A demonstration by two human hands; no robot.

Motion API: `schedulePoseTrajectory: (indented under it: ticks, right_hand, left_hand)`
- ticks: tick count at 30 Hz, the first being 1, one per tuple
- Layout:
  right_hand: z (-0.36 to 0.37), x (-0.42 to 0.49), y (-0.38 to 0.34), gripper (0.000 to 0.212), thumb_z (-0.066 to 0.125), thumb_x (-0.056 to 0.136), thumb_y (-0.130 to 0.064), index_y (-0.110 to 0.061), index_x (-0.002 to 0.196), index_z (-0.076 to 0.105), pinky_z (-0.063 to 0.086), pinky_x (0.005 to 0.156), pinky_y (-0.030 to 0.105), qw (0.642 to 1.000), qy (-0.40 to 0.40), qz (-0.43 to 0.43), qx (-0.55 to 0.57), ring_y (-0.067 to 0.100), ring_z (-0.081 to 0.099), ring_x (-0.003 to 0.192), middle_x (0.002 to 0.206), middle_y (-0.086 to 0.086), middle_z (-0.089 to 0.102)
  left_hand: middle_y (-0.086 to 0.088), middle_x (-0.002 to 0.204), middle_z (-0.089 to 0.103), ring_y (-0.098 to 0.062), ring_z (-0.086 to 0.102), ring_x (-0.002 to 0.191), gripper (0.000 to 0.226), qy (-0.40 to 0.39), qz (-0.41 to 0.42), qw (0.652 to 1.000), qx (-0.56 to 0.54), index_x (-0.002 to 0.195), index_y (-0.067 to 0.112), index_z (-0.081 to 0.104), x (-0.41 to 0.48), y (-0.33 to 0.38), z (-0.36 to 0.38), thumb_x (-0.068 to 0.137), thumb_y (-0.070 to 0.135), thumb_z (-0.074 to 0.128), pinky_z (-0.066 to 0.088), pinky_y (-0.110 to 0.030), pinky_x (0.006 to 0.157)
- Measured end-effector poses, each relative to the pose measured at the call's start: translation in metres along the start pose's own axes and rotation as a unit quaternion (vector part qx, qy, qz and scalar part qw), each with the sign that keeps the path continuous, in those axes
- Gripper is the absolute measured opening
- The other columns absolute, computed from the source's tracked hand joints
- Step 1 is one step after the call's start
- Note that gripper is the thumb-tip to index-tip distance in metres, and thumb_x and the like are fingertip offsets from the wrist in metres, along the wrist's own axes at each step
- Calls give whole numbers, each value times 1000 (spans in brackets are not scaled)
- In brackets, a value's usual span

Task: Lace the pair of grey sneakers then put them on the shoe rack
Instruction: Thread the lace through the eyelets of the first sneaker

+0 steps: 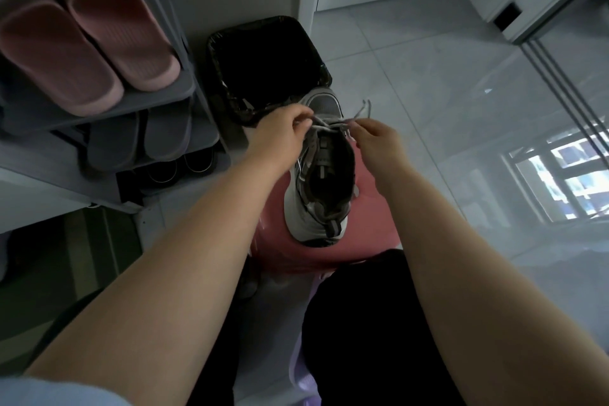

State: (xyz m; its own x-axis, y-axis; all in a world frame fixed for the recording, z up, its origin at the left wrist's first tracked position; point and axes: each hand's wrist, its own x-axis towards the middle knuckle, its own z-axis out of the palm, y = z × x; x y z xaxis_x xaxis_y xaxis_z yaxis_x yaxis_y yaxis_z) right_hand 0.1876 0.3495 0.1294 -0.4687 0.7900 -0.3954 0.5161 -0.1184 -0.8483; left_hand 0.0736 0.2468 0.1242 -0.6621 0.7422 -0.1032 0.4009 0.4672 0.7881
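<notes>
A person's left hand [282, 132] and right hand [376, 142] each pinched an end of the grey lace [324, 124] between thumb and fingertips, drawing it across the lowest eyelets of a grey sneaker [321, 188]. The shoe stood between the two hands on a pink stool [372, 231], heel toward the wrists and toe just beyond the knuckles. A bin lined with a black bag [267, 66] sat just past the left hand. The shoe rack [155, 100], holding pink slippers [89, 46] and grey slippers [141, 138], stood farther to that hand's left.
</notes>
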Motion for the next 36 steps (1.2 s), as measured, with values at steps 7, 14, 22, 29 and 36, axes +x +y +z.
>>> schedulePoseTrajectory:
  ticks: [7,14,22,29,36]
  right_hand:
    - [-10,5,-6,19,56,84,-6,-13,71,66,41,59,16,976,105,88,168,12,62,67,68,-1,64]
    - [-24,3,-15,23,35,92,-7,-14,78,51,50,62,23,910,168,96,367,12,63,54,77,2,62]
    - [2,0,-1,18,51,93,-16,-17,81,65,48,73,30,999,-32,39,-1,16,56,75,78,-1,64]
    - [-1,-3,-3,16,62,87,-24,-22,72,67,42,61,19,999,13,11,27,12,58,70,77,0,67]
    - [-5,5,-14,23,33,92,0,-10,81,50,50,52,21,929,129,132,320,17,64,55,54,5,68]
  left_hand:
    - [0,95,65,-10,57,90,14,36,-62,997,-3,94,9,68,3,-7,-12,91,17,57,38,-20,76]
    - [-1,95,50,-16,46,87,16,64,-114,990,49,103,13,55,12,-11,-34,98,13,40,33,-29,73]
    - [8,110,67,-19,53,113,16,-12,-81,996,38,98,32,68,10,-6,-8,90,36,55,31,-35,100]
    - [7,84,61,-17,59,95,11,-12,-89,995,-46,77,26,66,9,-9,-8,87,26,62,46,-29,85]
    - [-5,95,57,-19,56,87,26,-11,-154,983,-101,107,5,53,7,-5,-8,99,26,38,43,-32,76]
